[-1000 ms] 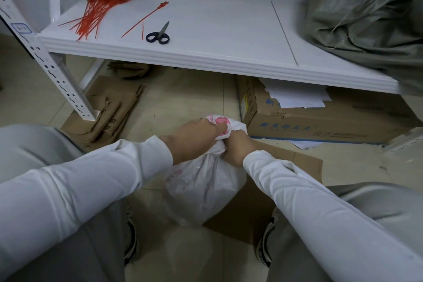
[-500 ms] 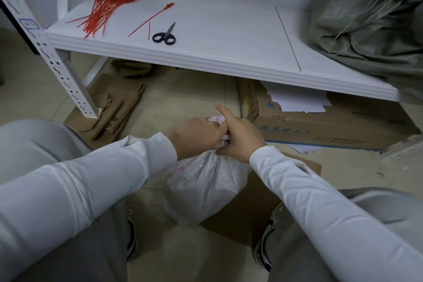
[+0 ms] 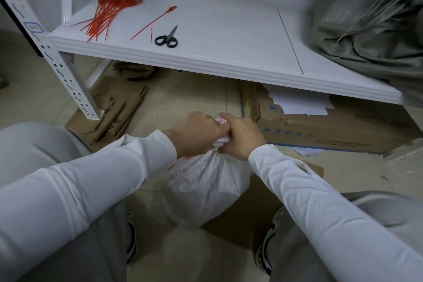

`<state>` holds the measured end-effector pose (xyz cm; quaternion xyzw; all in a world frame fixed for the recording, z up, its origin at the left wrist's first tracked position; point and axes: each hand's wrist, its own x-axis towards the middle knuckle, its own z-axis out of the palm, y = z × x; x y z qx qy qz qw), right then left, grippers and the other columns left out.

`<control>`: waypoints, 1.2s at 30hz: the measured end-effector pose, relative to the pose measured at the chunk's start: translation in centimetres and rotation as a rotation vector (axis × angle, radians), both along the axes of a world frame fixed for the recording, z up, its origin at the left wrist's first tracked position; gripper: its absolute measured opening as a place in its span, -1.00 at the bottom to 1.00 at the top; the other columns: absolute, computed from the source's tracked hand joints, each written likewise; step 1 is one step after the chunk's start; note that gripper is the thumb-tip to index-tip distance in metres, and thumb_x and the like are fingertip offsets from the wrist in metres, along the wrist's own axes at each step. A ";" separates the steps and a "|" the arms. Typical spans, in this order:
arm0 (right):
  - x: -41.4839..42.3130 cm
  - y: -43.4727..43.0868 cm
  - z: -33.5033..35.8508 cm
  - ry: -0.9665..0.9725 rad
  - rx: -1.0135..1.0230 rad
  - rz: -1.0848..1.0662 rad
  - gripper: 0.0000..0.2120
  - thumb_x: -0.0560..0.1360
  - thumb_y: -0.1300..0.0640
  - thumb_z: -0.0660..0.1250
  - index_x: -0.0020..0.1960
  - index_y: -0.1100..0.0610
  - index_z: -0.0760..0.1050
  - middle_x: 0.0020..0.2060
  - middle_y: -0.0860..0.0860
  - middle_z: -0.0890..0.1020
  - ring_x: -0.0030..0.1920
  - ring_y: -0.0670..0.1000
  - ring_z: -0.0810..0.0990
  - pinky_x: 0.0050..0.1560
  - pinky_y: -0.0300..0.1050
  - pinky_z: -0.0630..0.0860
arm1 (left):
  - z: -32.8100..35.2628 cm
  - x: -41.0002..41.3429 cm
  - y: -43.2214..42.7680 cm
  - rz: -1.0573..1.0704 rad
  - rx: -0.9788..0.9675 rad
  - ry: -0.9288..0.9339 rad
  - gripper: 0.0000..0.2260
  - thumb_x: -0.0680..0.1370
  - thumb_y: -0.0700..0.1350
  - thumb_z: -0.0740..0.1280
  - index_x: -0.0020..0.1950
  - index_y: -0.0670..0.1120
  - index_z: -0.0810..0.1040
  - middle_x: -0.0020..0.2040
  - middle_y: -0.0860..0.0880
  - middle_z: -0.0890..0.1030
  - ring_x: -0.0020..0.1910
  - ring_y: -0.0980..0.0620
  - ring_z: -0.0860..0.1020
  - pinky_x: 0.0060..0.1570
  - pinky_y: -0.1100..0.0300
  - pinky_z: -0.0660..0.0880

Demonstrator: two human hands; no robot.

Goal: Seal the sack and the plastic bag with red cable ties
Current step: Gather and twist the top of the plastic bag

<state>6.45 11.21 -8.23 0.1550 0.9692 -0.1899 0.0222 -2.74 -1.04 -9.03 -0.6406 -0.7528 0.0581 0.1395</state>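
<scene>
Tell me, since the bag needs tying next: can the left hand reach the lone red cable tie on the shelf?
Probably, once it lets go: the left hand grips the plastic bag by its neck, but nothing blocks the way to the lone cable tie.

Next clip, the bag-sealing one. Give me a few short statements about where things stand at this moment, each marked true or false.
1. The left hand and right hand both grip the gathered neck of the plastic bag. True.
2. The scissors lie on the cardboard box. False: they lie on the white shelf.
3. A single red cable tie lies apart from the bundle, close to the scissors. True.
4. The grey-green sack sits at the shelf's left end. False: it is at the right end.
</scene>
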 end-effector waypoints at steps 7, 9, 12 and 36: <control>-1.5 -0.3 1.6 -0.092 0.181 0.038 -0.32 0.31 -0.07 0.43 0.36 0.04 0.33 0.05 0.05 0.63 0.08 0.15 0.58 -0.14 -0.10 0.43 | 1.2 0.2 0.4 0.125 -0.080 0.119 -0.73 0.58 0.05 0.18 0.12 -0.10 0.48 0.00 -0.05 0.64 -0.02 -0.08 0.57 0.14 0.02 0.33; -2.2 -0.6 1.7 -0.116 0.206 0.044 -0.41 0.28 -0.07 0.42 0.26 0.03 0.38 -0.03 0.03 0.62 0.02 0.14 0.59 -0.20 -0.12 0.40 | 1.6 0.0 0.3 0.177 -0.103 0.091 -0.70 0.56 0.10 0.18 0.09 -0.09 0.50 0.00 -0.04 0.64 0.02 -0.09 0.57 0.25 -0.03 0.29; -3.2 -1.2 1.9 -0.171 0.243 0.064 -0.51 0.25 -0.07 0.41 0.15 0.00 0.43 -0.09 0.01 0.60 -0.06 0.12 0.59 -0.22 -0.11 0.42 | 2.7 -1.0 0.0 0.187 -0.130 0.016 -0.71 0.50 0.20 0.20 -0.14 -0.02 0.44 -0.13 0.00 0.61 -0.10 -0.06 0.55 0.23 -0.04 0.28; -9.7 -4.4 4.7 -0.393 0.299 0.102 -0.35 0.21 -0.05 0.56 0.27 0.00 0.48 0.15 0.02 0.57 0.11 0.09 0.58 0.03 -0.08 0.54 | 5.2 -19.5 -2.2 0.900 0.396 -0.280 -0.76 0.57 -0.21 0.17 0.20 -0.19 0.48 0.17 -0.19 0.50 0.15 -0.18 0.48 0.06 0.00 0.44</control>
